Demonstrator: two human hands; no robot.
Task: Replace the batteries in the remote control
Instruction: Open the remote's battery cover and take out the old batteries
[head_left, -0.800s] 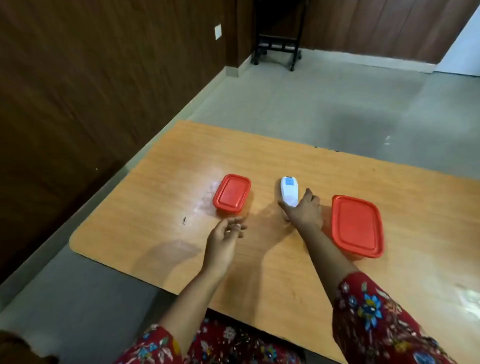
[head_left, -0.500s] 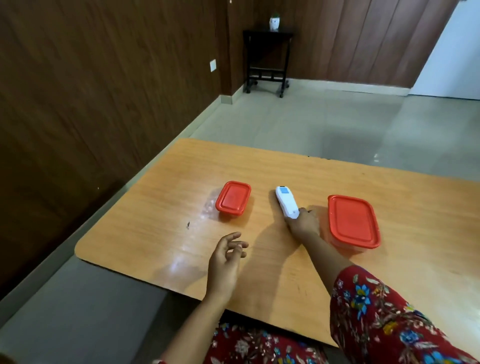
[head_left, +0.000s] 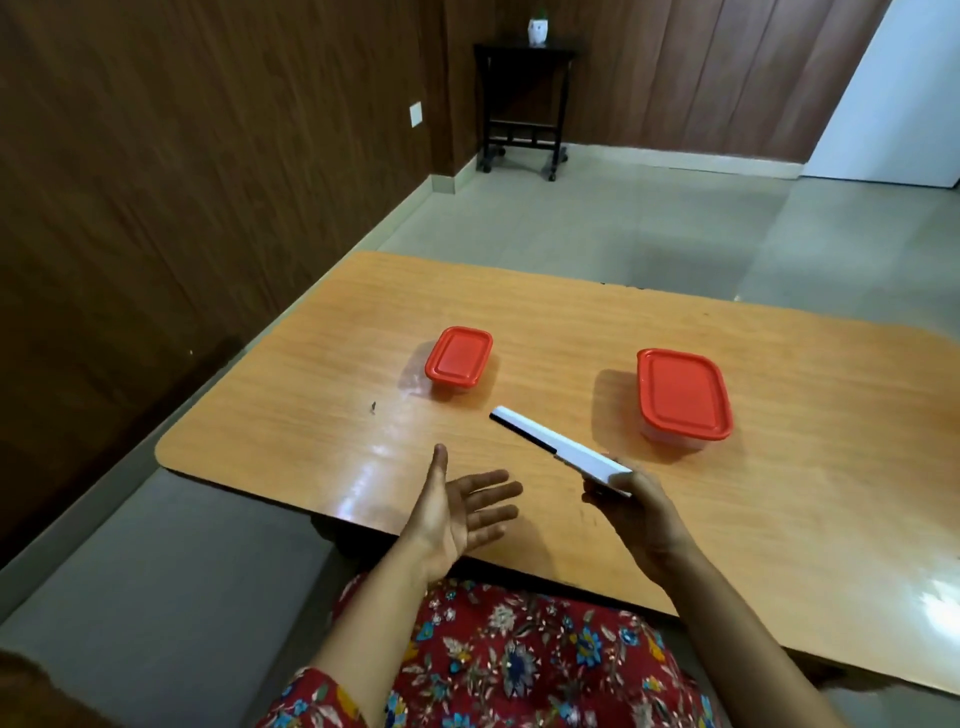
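We see the right hand (head_left: 641, 512) closed around the near end of the white remote control (head_left: 558, 449), holding it clear of the wooden worktop (head_left: 571, 322). The remote control is tilted, its far end pointing away and to the left, with a dark strip along its left edge (we cannot tell which face is turned up). Its free end hangs over the space between the two containers. The left hand (head_left: 460, 512) is spread open, palm up and fingers apart, with nothing in its grip; it hovers above the near edge of the worktop, just beside the remote control but not touching it. On the worktop stand a small red-lidded container (head_left: 459, 357) to the left and a larger red-lidded container (head_left: 683, 397) to the right, well apart, both with lids on. A tiny dark speck (head_left: 373, 408) lies left of the small container.
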